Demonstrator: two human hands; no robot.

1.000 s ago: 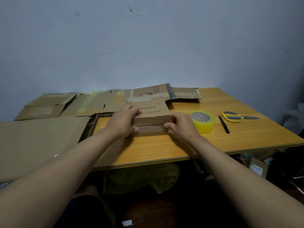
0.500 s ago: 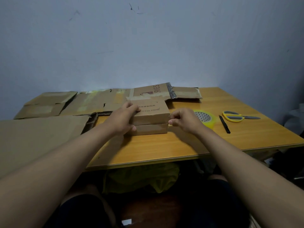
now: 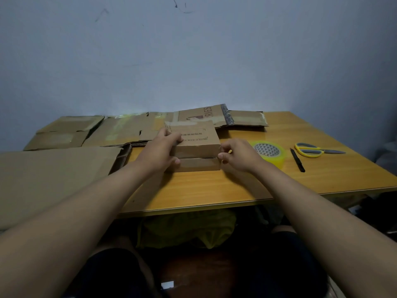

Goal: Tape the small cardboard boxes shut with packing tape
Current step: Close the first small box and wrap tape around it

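A small brown cardboard box [image 3: 197, 147] with printed text on its lid sits in the middle of the wooden table [image 3: 214, 190]. Its lid is slightly raised above the base. My left hand [image 3: 159, 151] grips the box's left side, fingers over the lid and thumb on the front. My right hand [image 3: 236, 155] pinches the lid's right front corner. A roll of yellowish packing tape [image 3: 269, 152] lies flat just right of my right hand.
Yellow-handled scissors [image 3: 311, 149] and a black pen-like tool [image 3: 297, 160] lie at the right. Flattened cardboard sheets [image 3: 129, 132] cover the back and a large sheet [image 3: 43, 179] the left. The wall stands close behind the table.
My right hand has lifted from the box's lower front to the lid's right corner. The left hand keeps its hold. The view has shifted slightly.
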